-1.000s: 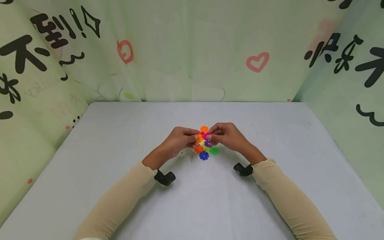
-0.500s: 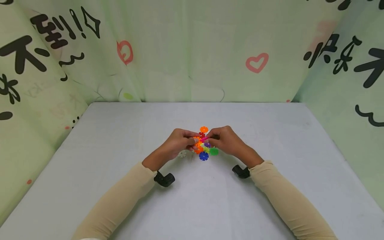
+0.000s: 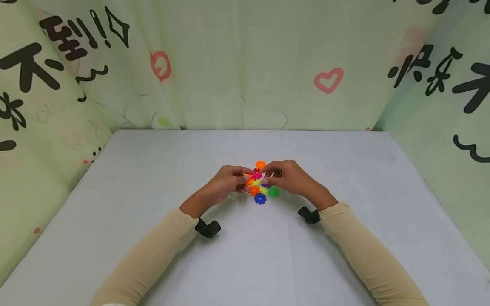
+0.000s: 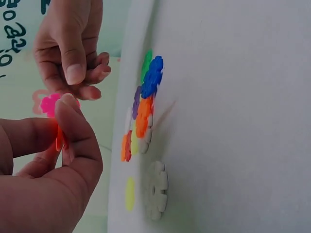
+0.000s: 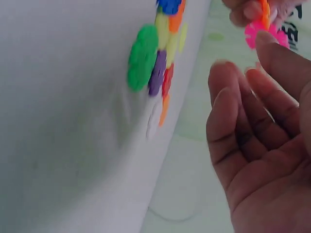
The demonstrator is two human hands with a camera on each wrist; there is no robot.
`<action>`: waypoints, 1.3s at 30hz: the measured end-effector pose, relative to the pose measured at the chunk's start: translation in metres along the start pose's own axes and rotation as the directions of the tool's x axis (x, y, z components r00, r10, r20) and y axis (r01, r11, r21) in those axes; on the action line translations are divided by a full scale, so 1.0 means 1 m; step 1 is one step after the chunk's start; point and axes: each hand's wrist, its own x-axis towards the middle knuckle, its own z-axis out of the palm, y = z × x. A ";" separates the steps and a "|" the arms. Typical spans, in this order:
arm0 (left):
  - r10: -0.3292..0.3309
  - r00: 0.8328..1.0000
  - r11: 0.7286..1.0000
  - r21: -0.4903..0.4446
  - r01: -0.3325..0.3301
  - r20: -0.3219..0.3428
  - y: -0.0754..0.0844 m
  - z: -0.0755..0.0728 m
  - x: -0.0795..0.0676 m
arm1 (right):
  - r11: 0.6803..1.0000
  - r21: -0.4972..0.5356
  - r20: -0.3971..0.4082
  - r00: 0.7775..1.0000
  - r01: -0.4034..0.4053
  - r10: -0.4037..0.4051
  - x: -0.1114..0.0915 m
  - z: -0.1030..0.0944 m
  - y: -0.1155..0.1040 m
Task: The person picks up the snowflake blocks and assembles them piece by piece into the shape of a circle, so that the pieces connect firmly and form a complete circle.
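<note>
In the left wrist view, my left hand pinches an orange notched plastic disc between thumb and fingers. A pink notched disc is joined to it, standing at an angle. Just beside the pink disc is my right hand, its thumb and fingers apart with nothing between them. Whether the right thumb touches the pink disc is hard to tell. Below both hands lie loose flower-shaped discs: a green one, a blue one, a purple one and another orange one.
A whitish disc and a yellow disc lie on the table near the left hand. The white tabletop extends around the pile. Printed green curtains hang behind the table and along its sides.
The right fingers gripped the pink disc earlier and turned it; now they have let go and stand apart. The pink disc stays with the orange one in the left hand.
</note>
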 end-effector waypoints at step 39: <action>-0.053 0.997 0.988 -0.149 0.044 -0.056 -0.003 -0.005 0.005 | 0.976 0.120 -0.068 0.979 -0.183 0.192 0.032 -0.003 0.023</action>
